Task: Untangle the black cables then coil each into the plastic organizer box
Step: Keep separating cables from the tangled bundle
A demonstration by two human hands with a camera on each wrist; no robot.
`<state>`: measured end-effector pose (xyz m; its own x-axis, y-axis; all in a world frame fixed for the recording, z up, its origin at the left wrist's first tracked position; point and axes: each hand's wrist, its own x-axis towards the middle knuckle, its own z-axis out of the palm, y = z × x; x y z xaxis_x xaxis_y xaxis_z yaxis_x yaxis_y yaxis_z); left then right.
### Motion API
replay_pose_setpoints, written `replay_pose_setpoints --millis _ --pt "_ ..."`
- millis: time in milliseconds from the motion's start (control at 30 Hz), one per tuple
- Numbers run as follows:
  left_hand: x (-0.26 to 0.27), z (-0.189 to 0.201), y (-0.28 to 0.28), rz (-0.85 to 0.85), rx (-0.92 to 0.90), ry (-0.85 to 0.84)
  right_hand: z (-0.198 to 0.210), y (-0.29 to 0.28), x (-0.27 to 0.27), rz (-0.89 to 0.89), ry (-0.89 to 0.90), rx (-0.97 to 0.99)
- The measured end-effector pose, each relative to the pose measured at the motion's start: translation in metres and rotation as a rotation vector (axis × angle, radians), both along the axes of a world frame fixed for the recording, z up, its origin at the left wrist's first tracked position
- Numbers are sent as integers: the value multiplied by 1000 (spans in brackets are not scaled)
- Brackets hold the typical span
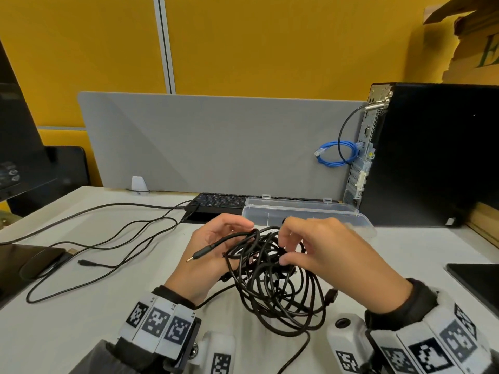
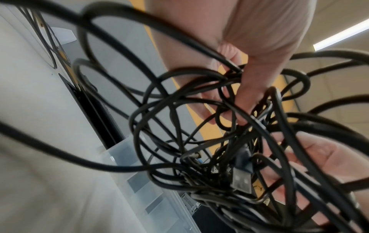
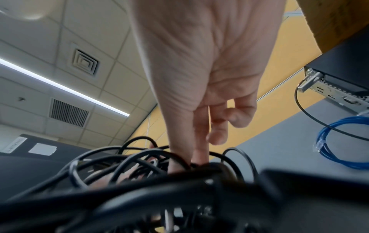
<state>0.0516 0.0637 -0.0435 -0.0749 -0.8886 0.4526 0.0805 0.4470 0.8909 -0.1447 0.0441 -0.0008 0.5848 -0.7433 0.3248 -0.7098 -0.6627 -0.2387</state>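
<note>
The clear plastic box [image 1: 305,210] lies on the surface [image 1: 94,306], its contents unclear. The tangled black cables [image 1: 272,282] hang just before it, left hand [image 1: 208,255] curled round one side's strands, right hand [image 1: 332,252] pinching loops on top.

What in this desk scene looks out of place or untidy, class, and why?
The black cables form one knotted bundle held above the desk by the left hand and right hand, so none is coiled yet. The plastic organizer box behind them looks empty. A blue cable dangles unplugged beside the computer tower.

keyboard [image 1: 216,202] at divider | PC tower [image 1: 432,155] right — blue cable [image 1: 336,155] beside it
</note>
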Motion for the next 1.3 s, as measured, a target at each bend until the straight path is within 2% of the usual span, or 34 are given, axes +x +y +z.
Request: replay_pose_setpoints --millis 167,267,367,500,567,633,700,767,867,933,967,1000,1067,1233,1267,1300 --pt "3 1 -1 32 30 15 -2 -2 -4 70 -80 -32" --pt "6 2 -2 15 5 -20 1 -3 -7 95 -209 -74" --pt "6 1 -2 39 -21 -93 2 -7 -8 59 -479 52" --pt "10 -3 -7 31 -1 -34 6 -14 -14 -36 -953 263" --pt "13 -4 -8 22 9 9 7 -19 -19 -107 -1061 319" --pt "13 -5 -9 23 7 16 6 -24 -22 -168 -981 323" --pt "11 -4 -7 31 0 -8 3 -26 -25 -203 -761 246" --pt "8 -3 -6 62 0 -62 1 -24 -24 -170 -534 95" --pt "4 -4 -5 79 -2 -130 0 -16 -15 -67 -291 -101" --pt "3 -5 -5 67 -2 -149 -1 -12 -11 -38 -194 -181" --pt "3 -5 -5 66 -2 -151 0 -11 -11 -31 -205 -206" --pt "4 -6 -6 71 -1 -145 1 -12 -14 -19 -260 -221" --pt "8 -6 -8 87 -5 -105 7 -15 -20 -2 -482 -180" --pt "22 -8 -14 106 -58 17 17 -31 -46 -98 -1310 133" --pt "24 -8 -15 100 -65 37 18 -34 -50 -116 -1419 202" --pt "25 -8 -15 94 -66 54 17 -36 -53 -130 -1450 247"
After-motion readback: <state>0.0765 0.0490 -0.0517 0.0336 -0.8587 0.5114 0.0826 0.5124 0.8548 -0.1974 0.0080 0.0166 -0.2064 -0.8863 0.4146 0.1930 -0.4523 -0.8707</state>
